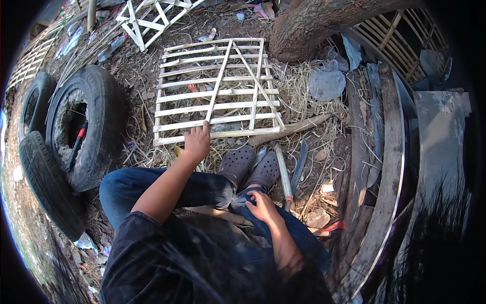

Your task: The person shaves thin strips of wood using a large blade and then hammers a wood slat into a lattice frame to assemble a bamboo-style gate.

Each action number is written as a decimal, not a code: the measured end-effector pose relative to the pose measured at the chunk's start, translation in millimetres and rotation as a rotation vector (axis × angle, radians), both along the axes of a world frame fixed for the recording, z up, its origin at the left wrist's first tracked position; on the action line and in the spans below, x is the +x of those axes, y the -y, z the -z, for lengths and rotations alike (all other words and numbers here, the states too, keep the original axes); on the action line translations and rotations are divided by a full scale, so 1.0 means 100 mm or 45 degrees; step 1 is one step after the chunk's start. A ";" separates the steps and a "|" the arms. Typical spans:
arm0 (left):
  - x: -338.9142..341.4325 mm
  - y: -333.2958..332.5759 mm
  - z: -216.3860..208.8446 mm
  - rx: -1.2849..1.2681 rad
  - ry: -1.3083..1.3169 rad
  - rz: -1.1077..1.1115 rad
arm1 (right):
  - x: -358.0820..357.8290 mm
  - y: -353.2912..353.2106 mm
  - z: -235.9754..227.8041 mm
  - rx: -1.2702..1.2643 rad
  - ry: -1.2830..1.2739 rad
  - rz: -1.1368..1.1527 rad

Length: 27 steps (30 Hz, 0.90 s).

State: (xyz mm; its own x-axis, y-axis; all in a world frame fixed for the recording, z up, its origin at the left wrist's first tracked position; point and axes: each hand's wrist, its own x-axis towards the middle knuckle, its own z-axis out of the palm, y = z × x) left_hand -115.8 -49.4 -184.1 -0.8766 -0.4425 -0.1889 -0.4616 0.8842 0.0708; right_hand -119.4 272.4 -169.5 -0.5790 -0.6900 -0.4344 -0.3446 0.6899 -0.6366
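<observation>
A split-bamboo lattice panel (217, 106) lies on the ground in front of me, with pale cross slats and long strips, some of them slanting. My left hand (196, 141) is at the panel's near edge, its fingers bent over the slats and its index finger touching the lower end of a slanting strip. Near my shin, my right hand (260, 205) rests over my jeans, empty, with the thumb apart from loosely bent fingers. Close by lie a round wooden stick (283, 169) and a dark blade-like piece (300, 161).
Old tyres (104, 111) stand at the left, one with a red-and-black tool (77, 144) inside. A tree trunk (304, 30) rises at the far side. Wooden planks (390, 152) run along the right. Another lattice (152, 20) lies beyond; shavings (298, 91) litter the ground.
</observation>
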 end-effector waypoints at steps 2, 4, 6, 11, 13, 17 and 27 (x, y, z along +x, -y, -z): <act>-0.01 -0.01 0.01 0.041 -0.027 0.023 | 0.01 0.00 0.04 0.001 -0.014 0.003; -0.02 -0.01 0.04 0.096 -0.079 0.047 | 0.02 -0.01 0.04 -0.006 -0.025 0.005; -0.02 -0.02 0.04 0.123 -0.110 0.068 | 0.01 -0.02 0.04 -0.021 -0.032 -0.001; -0.06 -0.05 -0.05 0.298 -0.170 0.068 | -0.01 -0.01 0.02 -0.012 -0.007 0.002; -0.07 -0.05 -0.03 0.349 -0.215 0.099 | -0.01 -0.01 0.02 -0.022 -0.007 0.008; -0.08 -0.05 -0.01 0.384 -0.233 0.125 | -0.01 -0.01 0.00 -0.016 -0.015 0.014; -0.06 -0.04 -0.03 0.299 -0.240 0.123 | -0.02 0.02 -0.04 -0.023 0.003 0.006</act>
State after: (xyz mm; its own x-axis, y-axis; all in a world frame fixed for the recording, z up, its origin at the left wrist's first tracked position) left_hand -121.9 -45.2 -181.2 -0.9417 -0.3192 -0.1061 -0.3357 0.8726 0.3548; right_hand -121.6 270.5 -165.3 -0.5814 -0.6950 -0.4231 -0.3397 0.6798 -0.6499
